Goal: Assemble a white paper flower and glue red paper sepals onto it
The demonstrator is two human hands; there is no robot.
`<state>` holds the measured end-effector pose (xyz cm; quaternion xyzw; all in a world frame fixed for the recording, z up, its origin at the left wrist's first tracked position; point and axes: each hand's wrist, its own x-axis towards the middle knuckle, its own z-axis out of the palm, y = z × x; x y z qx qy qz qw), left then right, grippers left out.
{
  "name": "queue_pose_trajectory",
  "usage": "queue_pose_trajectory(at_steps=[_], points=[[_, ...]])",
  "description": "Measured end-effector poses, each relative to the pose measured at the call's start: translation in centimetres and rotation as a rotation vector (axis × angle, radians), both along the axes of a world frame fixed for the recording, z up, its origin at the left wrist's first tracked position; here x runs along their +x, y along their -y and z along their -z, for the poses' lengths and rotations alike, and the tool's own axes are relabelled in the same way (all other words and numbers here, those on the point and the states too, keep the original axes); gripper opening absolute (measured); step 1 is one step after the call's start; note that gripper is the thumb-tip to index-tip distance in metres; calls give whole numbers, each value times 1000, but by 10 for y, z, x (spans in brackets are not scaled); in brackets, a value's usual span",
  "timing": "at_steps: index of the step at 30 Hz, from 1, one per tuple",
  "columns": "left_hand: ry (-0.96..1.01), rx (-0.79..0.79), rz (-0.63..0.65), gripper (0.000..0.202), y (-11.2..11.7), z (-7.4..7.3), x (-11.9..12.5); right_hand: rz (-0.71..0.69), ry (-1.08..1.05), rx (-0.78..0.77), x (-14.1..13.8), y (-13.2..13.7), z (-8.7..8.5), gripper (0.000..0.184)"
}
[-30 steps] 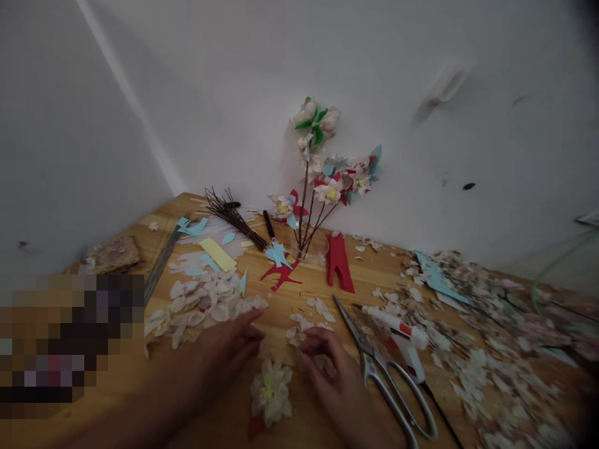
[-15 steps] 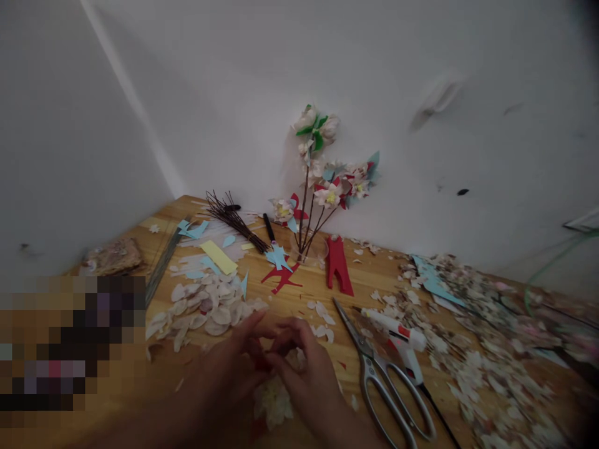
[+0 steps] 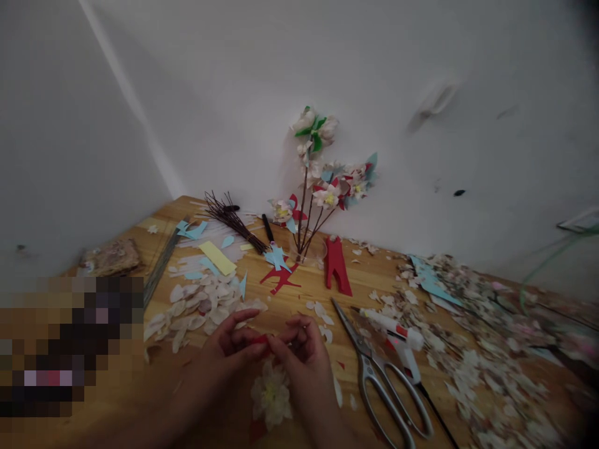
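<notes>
My left hand is closed on a small red paper piece, pinched between thumb and fingers. Thumb and fingertips of my right hand pinch the same piece at its right end, so the two hands meet there. Just below them a white petal flower with a pale yellow centre lies on the wooden table. Some red paper shows under its lower edge. To the left of my left hand spreads a heap of loose whitish petals. Part of the red piece is hidden by my fingers.
Metal scissors and a white glue gun lie at right, beside heaped petals. Flowered stems stand in a clear holder at the back, near red cut paper. Bundled brown twigs and yellow paper lie left.
My fingers have shifted around the red paper piece, which now shows more plainly between them. The hands stand a little farther apart, and more of the white flower below is uncovered.
</notes>
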<state>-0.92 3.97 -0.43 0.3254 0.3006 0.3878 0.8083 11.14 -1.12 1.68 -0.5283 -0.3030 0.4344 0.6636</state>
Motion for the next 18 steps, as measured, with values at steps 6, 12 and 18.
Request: queue_pose_trajectory(at_steps=[6, 12, 18], points=[[-19, -65, 13, 54, -2, 2, -1, 7, -46, 20, 0, 1, -2, 31], [7, -130, -28, 48, 3, 4, 0, -66, 41, -29, 5, 4, -3, 28], [-111, -139, -54, 50, 3, -9, -2, 432, 444, 61, 70, 34, -18, 21]])
